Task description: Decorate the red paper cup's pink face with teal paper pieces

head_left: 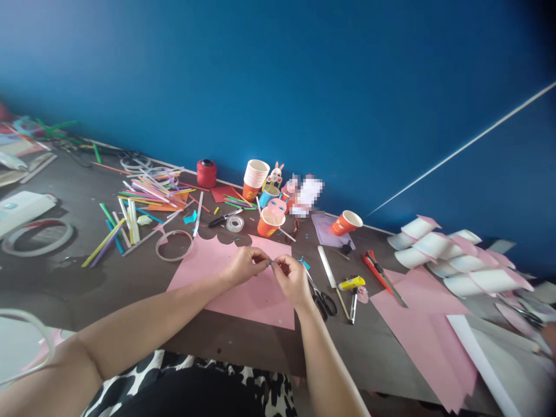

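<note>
Our left hand [245,267] and right hand [293,282] meet over the near-middle of the table, thumb and finger of each closed on a small blue piece [271,263], which lies between the two sets of fingertips, above a pink sheet [247,301]. We read the long axis of the piece as running roughly from 9 to 3 o'clock, though it is too small and too covered for us to tell which end leads. Taking the piece as the dial's centre, with 12 o'clock away from us, we note at 12 an orange cup [269,227] bearing a pink face and, beyond it, a stack of paper cups [255,176]; at 4, scissors [319,297]; at 3, a yellow glue tube [351,283], then a red cutter [377,272] and, farther out, white paper rolls [471,284] with pink paper around them; at 9, a tape ring [158,249]; and toward 10, loose coloured straws [152,194]. We judge the faced cup and the rolls well advanced, and the sheet's scalloped far edge cut; the blue piece, held loose from any cup, seems unfinished or unplaced. How much remains, we cannot tell.
</note>
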The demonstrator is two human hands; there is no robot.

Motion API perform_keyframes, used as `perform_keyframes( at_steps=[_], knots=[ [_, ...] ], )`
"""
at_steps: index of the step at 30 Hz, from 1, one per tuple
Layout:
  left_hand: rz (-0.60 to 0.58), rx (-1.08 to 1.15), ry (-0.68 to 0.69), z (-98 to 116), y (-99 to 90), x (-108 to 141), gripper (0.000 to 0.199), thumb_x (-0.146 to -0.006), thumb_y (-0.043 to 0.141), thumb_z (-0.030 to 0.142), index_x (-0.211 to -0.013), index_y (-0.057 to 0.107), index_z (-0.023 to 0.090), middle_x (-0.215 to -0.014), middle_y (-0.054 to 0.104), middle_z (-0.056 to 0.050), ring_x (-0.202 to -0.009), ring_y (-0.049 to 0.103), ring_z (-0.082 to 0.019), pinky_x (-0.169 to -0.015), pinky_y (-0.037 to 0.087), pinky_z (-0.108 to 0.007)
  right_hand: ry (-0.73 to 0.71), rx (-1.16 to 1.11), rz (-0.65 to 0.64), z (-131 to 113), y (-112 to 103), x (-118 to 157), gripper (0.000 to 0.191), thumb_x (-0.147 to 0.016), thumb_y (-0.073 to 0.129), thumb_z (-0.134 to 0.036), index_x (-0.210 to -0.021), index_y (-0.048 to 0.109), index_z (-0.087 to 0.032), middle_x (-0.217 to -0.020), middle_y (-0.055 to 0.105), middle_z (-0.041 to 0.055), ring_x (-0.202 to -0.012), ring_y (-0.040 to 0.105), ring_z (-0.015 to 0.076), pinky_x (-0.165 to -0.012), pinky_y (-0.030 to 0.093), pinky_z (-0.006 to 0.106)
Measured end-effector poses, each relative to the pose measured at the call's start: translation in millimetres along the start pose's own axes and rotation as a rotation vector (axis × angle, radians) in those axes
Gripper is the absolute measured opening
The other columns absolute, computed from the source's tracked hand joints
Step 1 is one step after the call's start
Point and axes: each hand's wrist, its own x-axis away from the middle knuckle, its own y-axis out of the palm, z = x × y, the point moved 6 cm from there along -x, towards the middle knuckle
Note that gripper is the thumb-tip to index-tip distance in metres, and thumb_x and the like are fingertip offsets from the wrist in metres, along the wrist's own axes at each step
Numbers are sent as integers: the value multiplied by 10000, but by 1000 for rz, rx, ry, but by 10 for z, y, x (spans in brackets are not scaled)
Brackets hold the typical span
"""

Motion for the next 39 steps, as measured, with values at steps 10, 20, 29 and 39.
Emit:
perform_keyframes(
  at_steps=[10, 20, 29, 39],
  knots=[
    [-5, -1, 3, 2, 13, 5, 176, -695, 532, 223, -739, 658, 109, -558, 581, -6, -441, 493, -69, -412, 395, -167, -7, 27, 28, 36, -3, -3, 178, -784, 484, -311, -682, 515, -169, -579, 502, -11, -510, 452, 108, -499, 366, 214],
    [-60, 5, 3, 23, 25, 17, 202, -687, 543, 213, -813, 665, 115, -689, 632, -42, -529, 542, -94, -461, 440, -187, -16, 111, 84, 43, -10, 8, 151, -764, 507, -275, -650, 491, -176, -589, 529, -12, -516, 476, 108, -515, 367, 215],
    [-57, 223, -189, -17, 45, 23, 196, -705, 548, 266, -650, 606, 87, -473, 525, 10, -402, 464, -56, -396, 409, -167, 74, -220, -21, 129, 78, 19, 136, -770, 508, -298, -773, 502, -162, -574, 505, -20, -467, 452, 89, -449, 371, 196],
    [-36, 77, -134, -88, 34, 21, 203, -716, 540, 292, -681, 609, 103, -493, 534, 14, -403, 482, -68, -402, 399, -176, 25, -184, -10, 75, 99, 57, 159, -767, 523, -311, -826, 517, -164, -662, 543, 2, -497, 453, 94, -459, 361, 201]
  ],
)
